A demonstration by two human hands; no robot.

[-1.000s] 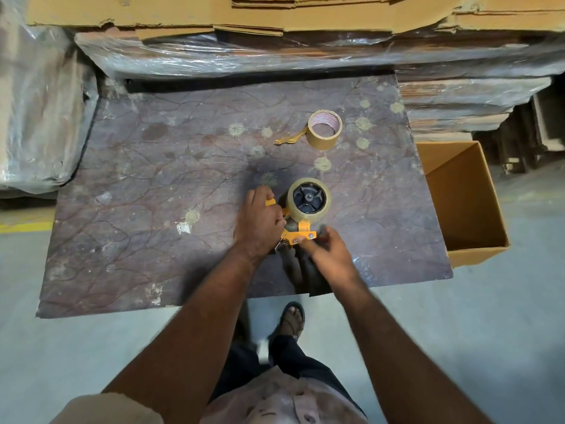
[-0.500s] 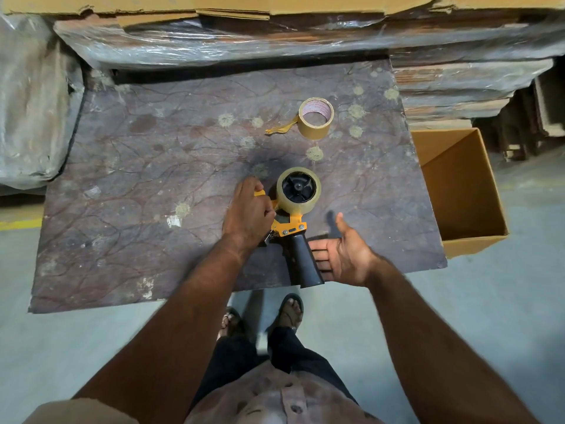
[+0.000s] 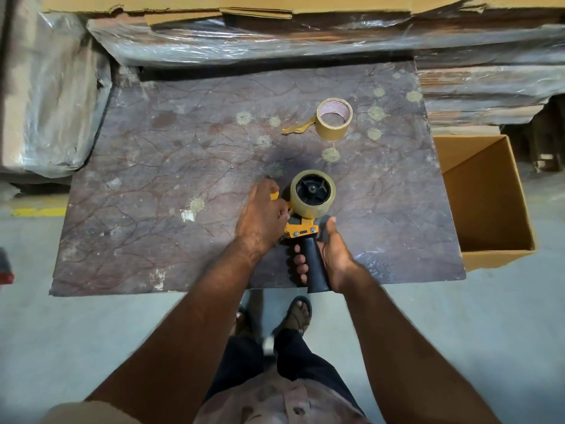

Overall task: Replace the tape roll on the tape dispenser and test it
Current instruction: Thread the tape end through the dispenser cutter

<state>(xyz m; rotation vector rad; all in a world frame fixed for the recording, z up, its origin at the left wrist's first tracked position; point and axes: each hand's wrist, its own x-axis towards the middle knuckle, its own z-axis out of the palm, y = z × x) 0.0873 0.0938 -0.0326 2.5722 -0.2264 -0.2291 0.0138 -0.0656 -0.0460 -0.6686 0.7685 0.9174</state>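
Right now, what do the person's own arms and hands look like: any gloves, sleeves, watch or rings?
Both arms are bare from wrist to well above the elbow. The left hand and right hand wear no gloves, and no watch, band or ring shows. A light beige short sleeve covers only the left upper arm at the frame's bottom edge. The right upper arm is out of frame.

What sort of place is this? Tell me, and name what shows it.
Probably a warehouse or packing area: flattened brown cardboard sheets and plastic-wrapped stacks of boards stand behind the worn dark board table, and an open brown cardboard box sits on the bare grey concrete floor.
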